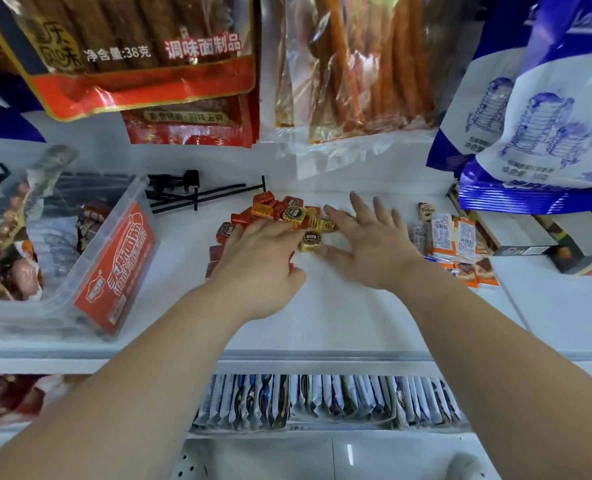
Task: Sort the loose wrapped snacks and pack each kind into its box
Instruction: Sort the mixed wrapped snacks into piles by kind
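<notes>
Hands sat on foil candies (294,213), shelf (339,306) middle.
L hand (260,258) grip unclear, R hand (367,244) fingers spread wide; prob light, slick: pinch sides.

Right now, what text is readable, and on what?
"净含量:38克": red hanging bag
"调味面制品": same bag
"回味无穷": red bag behind it
Tub label, blue-white bags, orange wrappers: too blurred.

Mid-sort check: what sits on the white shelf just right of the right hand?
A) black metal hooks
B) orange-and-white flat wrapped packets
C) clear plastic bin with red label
B: the orange-and-white flat wrapped packets lie on the white shelf beside the right hand.
</notes>
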